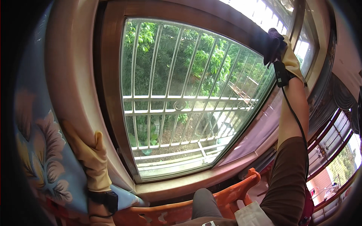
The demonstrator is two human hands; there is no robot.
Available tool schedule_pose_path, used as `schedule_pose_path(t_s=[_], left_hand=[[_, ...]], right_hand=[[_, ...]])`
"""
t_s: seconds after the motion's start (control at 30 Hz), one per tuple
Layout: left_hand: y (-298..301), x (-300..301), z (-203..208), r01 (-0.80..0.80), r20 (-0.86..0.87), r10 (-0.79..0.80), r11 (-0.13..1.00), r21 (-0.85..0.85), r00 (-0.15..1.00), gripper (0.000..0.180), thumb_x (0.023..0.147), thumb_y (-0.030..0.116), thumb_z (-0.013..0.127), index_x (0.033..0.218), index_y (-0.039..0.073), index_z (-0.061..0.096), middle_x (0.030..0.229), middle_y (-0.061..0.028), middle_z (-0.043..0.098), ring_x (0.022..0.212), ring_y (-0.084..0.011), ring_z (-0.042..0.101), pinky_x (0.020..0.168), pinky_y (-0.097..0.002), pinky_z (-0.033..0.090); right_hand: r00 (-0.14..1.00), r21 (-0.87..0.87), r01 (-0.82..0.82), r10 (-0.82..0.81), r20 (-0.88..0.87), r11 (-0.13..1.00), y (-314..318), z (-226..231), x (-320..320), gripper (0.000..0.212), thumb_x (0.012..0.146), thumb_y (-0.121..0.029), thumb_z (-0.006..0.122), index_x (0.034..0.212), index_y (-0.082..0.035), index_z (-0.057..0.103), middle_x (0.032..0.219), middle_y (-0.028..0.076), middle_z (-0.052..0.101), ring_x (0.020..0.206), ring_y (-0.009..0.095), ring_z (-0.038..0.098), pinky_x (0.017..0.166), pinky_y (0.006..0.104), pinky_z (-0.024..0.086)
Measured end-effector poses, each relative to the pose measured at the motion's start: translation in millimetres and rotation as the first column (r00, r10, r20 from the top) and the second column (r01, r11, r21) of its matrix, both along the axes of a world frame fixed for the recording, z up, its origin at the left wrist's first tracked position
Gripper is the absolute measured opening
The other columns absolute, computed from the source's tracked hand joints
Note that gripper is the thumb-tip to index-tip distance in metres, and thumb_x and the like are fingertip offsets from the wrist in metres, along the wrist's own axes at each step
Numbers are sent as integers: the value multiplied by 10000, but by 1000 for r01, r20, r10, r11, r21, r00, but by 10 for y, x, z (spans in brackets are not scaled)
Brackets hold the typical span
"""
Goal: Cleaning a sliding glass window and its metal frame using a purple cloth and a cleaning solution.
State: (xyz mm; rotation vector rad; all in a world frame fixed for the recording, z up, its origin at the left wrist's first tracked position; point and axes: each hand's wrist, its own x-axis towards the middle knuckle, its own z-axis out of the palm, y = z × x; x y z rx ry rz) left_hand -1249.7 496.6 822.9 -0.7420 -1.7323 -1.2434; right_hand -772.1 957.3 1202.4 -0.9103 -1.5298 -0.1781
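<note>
My right hand, in a pale yellow glove, reaches up to the upper right corner of the window frame. It grips a dark purple cloth, bunched against the brown frame; the glove and cloth hide most of the fingers. My left hand, also in a yellow glove, lies at the pale wall edge left of the window, beside a blue flowered curtain. Its fingers stretch upward with the thumb apart, and I see nothing in it. The window pane stands between both arms.
White metal bars and green trees show behind the glass. An orange plastic chair stands below the sill, by my knee. A black cable runs along my right arm from a small black box.
</note>
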Motion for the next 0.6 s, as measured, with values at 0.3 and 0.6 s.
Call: schedule_pose_path(t_s=[0.3, 0.6], left_hand=[[-116, 91, 130, -64, -101, 51, 990, -125, 994, 870, 928, 366, 675, 1570, -58, 269, 1562, -324, 361, 1463, -471, 341, 1248, -493, 227], [-271, 173, 255, -134, -129, 110, 972, -192, 985, 838, 961, 429, 632, 1563, -37, 281, 1540, -309, 398, 1436, -466, 388, 1242, -500, 275]], right_hand=[[890, 47, 19, -38, 454, 999, -1206, 363, -1397, 434, 994, -351, 594, 1162, 49, 592, 1076, 203, 695, 955, 271, 682, 782, 395, 541], [776, 509, -616, 352, 524, 602, -3198, -203, -3976, 299, 855, -220, 680, 1098, -53, 630, 1060, 224, 670, 1108, 422, 616, 950, 511, 492]])
